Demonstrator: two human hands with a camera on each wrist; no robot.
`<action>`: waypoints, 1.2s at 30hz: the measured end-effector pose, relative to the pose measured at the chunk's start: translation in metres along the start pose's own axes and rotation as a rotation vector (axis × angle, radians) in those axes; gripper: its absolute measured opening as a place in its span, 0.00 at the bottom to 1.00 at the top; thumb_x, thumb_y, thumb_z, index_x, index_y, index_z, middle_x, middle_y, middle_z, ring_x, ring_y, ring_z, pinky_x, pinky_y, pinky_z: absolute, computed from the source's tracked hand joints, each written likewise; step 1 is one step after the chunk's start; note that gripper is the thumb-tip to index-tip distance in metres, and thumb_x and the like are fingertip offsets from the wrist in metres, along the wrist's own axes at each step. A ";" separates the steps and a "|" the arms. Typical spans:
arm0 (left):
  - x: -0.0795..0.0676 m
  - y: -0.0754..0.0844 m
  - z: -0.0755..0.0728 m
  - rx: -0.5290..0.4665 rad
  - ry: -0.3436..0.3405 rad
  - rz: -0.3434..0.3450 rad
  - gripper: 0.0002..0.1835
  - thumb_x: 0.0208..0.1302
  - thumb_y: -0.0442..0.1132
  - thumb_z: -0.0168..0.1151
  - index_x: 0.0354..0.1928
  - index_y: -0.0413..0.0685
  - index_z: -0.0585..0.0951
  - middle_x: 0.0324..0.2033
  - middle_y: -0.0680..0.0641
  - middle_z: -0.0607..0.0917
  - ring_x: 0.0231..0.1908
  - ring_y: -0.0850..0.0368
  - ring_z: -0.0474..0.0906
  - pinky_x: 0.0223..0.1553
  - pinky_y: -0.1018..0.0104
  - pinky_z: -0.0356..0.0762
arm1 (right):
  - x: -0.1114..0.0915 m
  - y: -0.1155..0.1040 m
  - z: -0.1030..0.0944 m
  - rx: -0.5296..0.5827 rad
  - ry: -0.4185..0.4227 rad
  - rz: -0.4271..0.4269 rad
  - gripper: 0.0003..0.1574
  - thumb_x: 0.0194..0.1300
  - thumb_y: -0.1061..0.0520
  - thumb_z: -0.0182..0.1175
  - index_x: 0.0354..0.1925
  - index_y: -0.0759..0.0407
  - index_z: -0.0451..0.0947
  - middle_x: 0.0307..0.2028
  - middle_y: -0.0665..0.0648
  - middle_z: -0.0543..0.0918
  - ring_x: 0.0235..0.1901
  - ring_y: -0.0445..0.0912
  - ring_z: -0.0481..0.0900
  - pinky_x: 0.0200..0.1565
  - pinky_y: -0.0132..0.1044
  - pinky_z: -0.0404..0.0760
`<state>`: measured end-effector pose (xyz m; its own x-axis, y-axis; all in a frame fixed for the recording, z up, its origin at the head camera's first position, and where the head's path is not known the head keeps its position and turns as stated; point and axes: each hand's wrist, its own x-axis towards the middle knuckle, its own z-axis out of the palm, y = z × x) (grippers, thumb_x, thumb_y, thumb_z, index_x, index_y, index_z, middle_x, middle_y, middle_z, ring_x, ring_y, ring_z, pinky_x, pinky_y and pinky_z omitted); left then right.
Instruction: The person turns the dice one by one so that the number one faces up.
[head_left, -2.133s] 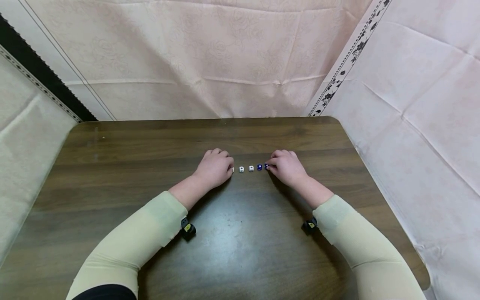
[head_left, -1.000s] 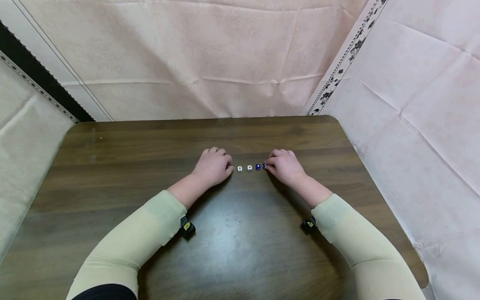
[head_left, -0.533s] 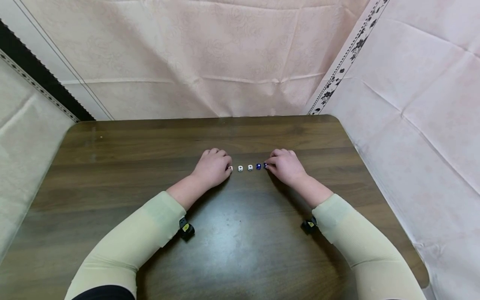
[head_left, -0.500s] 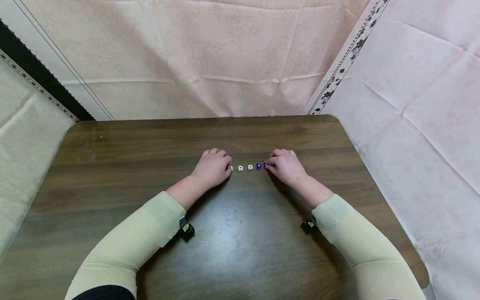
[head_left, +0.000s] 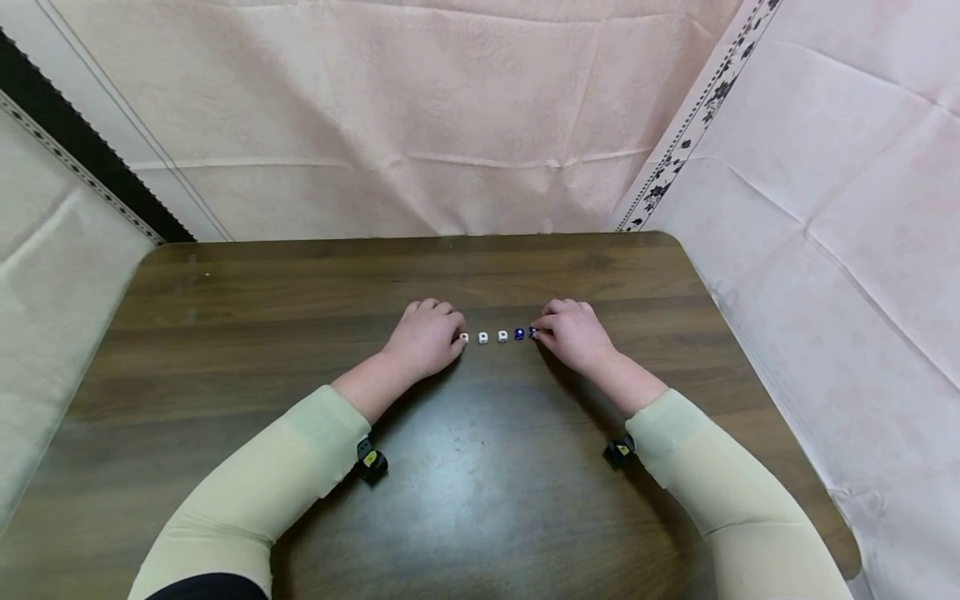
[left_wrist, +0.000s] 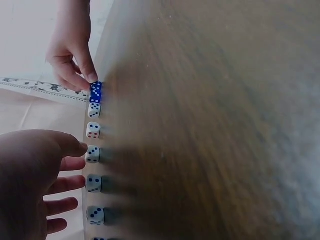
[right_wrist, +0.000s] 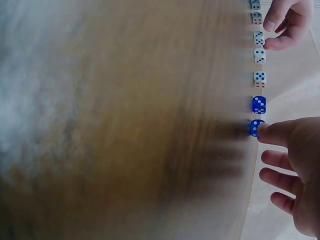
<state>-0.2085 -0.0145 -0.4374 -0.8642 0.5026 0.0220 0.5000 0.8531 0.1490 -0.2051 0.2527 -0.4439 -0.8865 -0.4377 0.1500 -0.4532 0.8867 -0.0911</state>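
Nearest, the left sleeve and the right sleeve are pale and soft, and both are cut off at the bottom. They reach over a smooth, shiny brown table with wood stripes. Farther on, the left hand pinches a white die, other fingers spread. The right hand pinches the blue die at the row's right end; its thumb hides part of it. Between them sit two white dice and another blue die, little dotted cubes with round corners. More dice hide behind the left hand; the leftmost one is cut off in the left wrist view. Farthest, a wrinkly pink cloth hangs past the table, its top cut off.
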 end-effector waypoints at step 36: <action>-0.019 -0.024 -0.001 0.014 0.011 -0.014 0.11 0.63 0.49 0.55 0.43 0.56 0.80 0.48 0.49 0.77 0.57 0.46 0.66 0.59 0.47 0.58 | -0.002 0.000 0.002 0.015 0.007 -0.001 0.10 0.60 0.51 0.61 0.39 0.50 0.85 0.38 0.52 0.79 0.40 0.49 0.74 0.44 0.48 0.68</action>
<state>-0.2039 -0.0448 -0.4409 -0.8717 0.4890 0.0308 0.4884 0.8621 0.1354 -0.2032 0.2532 -0.4461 -0.8854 -0.4376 0.1570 -0.4556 0.8839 -0.1058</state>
